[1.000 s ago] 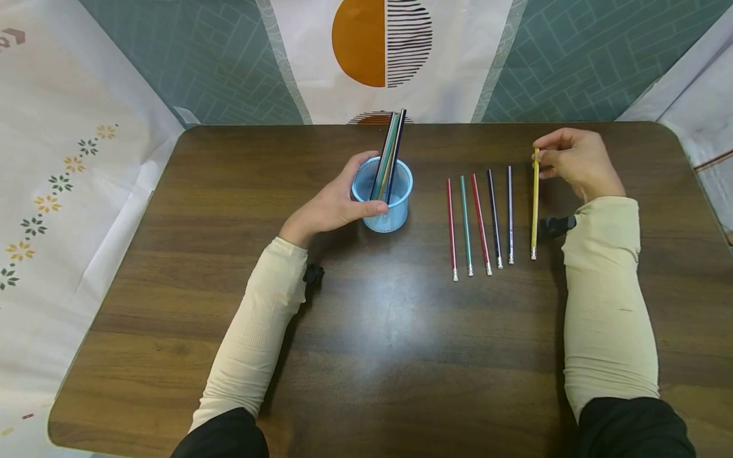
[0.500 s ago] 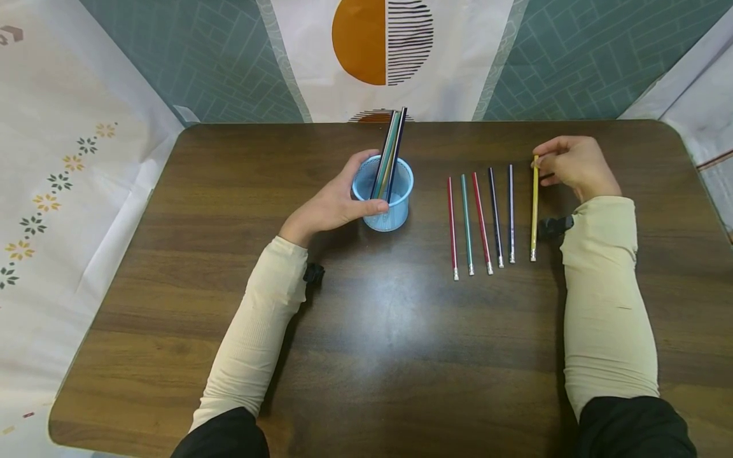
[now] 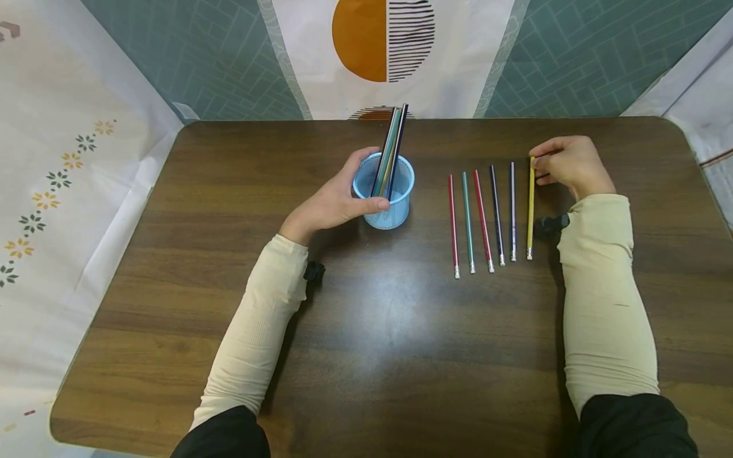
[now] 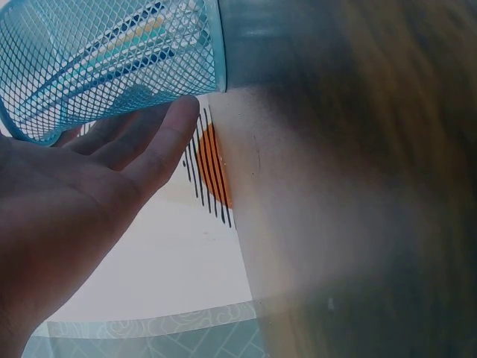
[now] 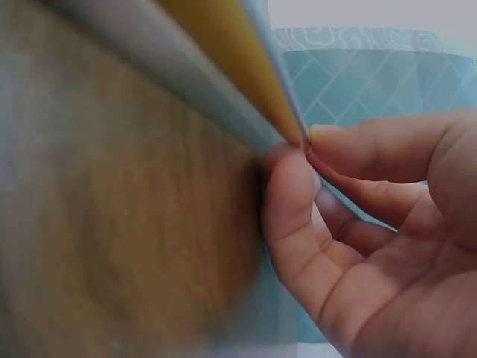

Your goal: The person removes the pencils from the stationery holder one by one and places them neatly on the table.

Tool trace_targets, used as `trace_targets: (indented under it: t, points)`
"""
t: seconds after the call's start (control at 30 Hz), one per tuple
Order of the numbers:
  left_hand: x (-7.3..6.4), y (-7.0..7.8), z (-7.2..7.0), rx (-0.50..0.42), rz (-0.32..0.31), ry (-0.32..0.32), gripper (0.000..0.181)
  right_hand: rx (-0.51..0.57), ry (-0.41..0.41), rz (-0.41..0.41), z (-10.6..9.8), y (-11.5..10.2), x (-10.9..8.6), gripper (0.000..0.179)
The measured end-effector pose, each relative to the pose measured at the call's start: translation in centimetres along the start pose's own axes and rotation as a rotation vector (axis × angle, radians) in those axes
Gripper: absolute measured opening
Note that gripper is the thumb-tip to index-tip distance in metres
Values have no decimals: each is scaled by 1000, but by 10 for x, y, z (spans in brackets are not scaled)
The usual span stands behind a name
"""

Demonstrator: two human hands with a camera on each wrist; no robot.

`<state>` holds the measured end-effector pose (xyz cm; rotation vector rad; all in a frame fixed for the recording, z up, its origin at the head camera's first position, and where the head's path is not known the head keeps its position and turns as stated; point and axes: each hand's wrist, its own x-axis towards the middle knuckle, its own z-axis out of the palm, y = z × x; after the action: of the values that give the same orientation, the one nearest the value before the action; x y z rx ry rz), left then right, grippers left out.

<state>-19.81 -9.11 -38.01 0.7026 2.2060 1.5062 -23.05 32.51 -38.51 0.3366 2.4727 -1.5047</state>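
A light blue mesh pencil cup (image 3: 389, 219) stands near the back middle of the table, several pencils (image 3: 390, 149) leaning in it. My left hand (image 3: 332, 207) grips it from the left, thumb across the near rim and fingers behind. In the left wrist view the fingers lie along the cup's mesh (image 4: 149, 67). Thumb and fingertips of my right hand (image 3: 575, 166) pinch the far end of a yellow pencil (image 3: 530, 219), whose eraser end points toward me. In the right wrist view the pencil (image 5: 246, 60) runs blurred and close to the lens.
Left of the yellow pencil lie a red pencil (image 3: 453, 226), a teal one, another red one, a dark blue pencil (image 3: 497, 219) and a purplish pencil (image 3: 513, 213), roughly parallel, erasers toward me. The brown wooden table (image 3: 372, 356) ends at a patterned cloth backdrop.
My right hand has moved slightly left with the yellow pencil, bringing it closer to the purplish one. My left hand stays on the cup.
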Motion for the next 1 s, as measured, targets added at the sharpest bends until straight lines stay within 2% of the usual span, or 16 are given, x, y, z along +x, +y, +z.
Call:
trace_targets:
  t: [0.37,0.5,0.73,1.0]
  points:
    - [0,1,1,-15,-4,-6,85,-130,6,32,4,-5,2,27]
    - [0,1,1,-12,1,-4,86,-147,-29,31,4,-6,2,28]
    - [1,0,1,-10,6,-3,86,-188,-156,25,-1,-6,-1,37]
    - [0,1,1,3,-3,-1,86,-217,-173,37,0,-7,-1,40]
